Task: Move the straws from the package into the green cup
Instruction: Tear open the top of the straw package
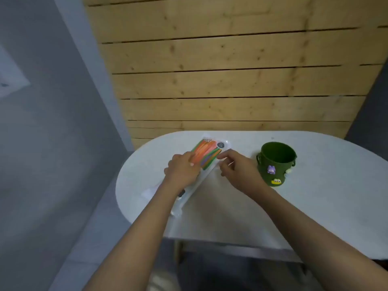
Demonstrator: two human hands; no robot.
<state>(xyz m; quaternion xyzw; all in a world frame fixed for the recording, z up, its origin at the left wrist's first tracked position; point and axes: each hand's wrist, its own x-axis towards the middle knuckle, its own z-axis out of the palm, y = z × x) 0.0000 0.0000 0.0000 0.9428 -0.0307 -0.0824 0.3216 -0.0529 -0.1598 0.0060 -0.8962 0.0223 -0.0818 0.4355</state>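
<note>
Now | one package [206,156] under two hands | left hand [182,170] flat on it | right hand [237,171] pinching its edge | one green cup [276,164]

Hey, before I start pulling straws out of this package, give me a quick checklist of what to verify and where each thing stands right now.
1. Green cup upright, mouth open: ok.
2. Cup has room for straws: ok, nothing shows inside it.
3. Package lies flat on the white table: ok, lying diagonally, left of the cup.
4. Left hand steadies the package: ok, it rests on top of it.
5. Right hand has hold of the package edge: cannot tell, its fingertips are at the edge but the grip is unclear.
6. Package is open: cannot tell; the straws lie inside the clear wrap.
</note>
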